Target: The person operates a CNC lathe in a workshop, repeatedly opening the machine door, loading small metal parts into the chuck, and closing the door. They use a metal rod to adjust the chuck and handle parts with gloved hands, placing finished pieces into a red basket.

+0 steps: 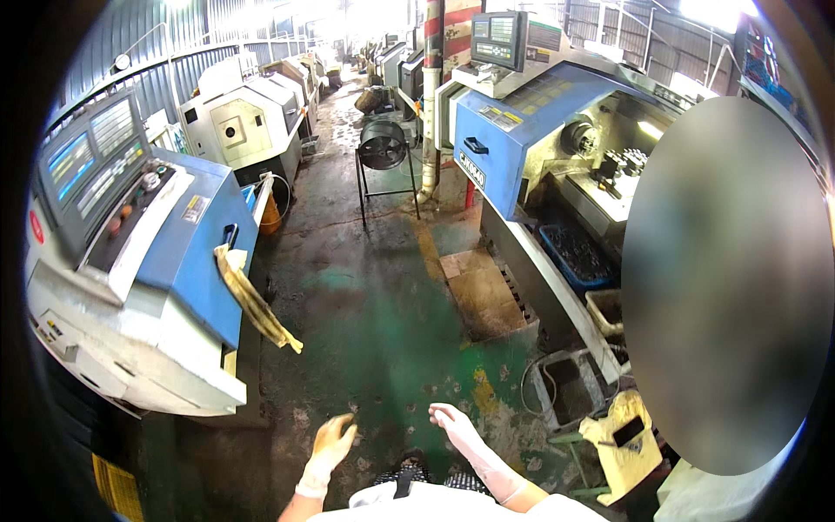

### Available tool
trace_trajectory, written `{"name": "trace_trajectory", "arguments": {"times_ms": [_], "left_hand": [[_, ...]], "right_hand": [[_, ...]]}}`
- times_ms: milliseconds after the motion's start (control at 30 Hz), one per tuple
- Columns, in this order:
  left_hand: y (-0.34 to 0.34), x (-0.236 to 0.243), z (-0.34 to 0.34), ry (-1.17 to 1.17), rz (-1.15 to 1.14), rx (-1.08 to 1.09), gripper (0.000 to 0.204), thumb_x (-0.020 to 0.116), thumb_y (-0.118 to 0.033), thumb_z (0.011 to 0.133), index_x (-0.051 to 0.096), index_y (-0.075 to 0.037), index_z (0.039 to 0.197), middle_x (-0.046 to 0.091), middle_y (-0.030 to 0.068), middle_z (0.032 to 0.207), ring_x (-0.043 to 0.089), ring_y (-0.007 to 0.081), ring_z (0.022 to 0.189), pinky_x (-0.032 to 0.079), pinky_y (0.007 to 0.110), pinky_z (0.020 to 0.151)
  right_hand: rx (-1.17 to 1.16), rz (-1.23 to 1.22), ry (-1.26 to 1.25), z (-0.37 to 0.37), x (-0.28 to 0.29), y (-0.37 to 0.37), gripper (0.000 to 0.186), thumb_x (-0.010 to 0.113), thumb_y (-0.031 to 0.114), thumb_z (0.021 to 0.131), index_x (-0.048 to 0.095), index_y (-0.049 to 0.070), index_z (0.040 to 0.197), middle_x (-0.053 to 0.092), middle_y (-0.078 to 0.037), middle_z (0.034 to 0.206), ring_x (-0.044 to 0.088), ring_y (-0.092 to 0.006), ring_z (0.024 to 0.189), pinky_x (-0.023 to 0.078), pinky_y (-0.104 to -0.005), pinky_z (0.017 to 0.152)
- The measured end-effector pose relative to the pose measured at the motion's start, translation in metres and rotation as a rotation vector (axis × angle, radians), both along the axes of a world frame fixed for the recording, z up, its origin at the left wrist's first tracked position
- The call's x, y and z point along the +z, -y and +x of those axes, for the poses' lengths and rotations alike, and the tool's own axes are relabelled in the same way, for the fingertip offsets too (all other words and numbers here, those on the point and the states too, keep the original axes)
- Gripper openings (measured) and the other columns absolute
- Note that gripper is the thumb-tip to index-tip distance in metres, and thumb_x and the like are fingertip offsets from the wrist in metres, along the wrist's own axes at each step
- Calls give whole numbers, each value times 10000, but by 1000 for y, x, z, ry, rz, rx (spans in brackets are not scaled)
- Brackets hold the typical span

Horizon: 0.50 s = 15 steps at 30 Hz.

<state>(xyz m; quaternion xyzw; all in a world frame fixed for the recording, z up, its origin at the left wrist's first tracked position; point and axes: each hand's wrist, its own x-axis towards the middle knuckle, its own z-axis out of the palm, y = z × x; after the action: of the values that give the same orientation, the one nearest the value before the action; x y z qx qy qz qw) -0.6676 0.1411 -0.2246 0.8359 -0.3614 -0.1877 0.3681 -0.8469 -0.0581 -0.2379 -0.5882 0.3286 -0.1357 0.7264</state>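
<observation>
My left hand (333, 439) is low in the centre in a yellow-stained glove, fingers loosely bent and apart, holding nothing visible. My right hand (450, 420), in a pale glove, hangs to its right over the green floor (383, 348), fingers slightly curled and apart, also empty. Neither touches anything. The left machine (174, 252) has a control panel and a blue door with a long stained yellow cloth (257, 300) draped from its handle. On the right, another machine's blue door (491, 157) stands beside a visible chuck (578, 135) and tool holder.
A black fan (381, 143) on a stand is in the aisle near a striped column. A wooden board (483, 291) lies by the right machine, with a blue bin (570, 257), a metal container (570, 391) and yellow sheet (639, 461) nearby. A large blurred area hides the far right. More machines line the aisle.
</observation>
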Motion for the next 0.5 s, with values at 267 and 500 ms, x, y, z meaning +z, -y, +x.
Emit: {"name": "trace_trajectory", "arguments": {"times_ms": [267,500], "left_hand": [[366,71,70,398,-422,-510,388,571,-149,734,471,-60,1097,458,134,1156,414,292,1081,312,375,914],[583,98,88,394,-636,-434,569,581,-108,724,326,-72,1232,342,144,1263,333,310,1146,263,390,947]], "right_hand": [[-467,-216,184,49,11,234,300,488,109,826,464,10,1108,510,-70,1080,466,-160,1019,350,-263,886],[-695,-382,256,163,-1,496,536,507,213,813,287,2,1254,295,-178,1292,286,-255,1201,233,-312,984]]}}
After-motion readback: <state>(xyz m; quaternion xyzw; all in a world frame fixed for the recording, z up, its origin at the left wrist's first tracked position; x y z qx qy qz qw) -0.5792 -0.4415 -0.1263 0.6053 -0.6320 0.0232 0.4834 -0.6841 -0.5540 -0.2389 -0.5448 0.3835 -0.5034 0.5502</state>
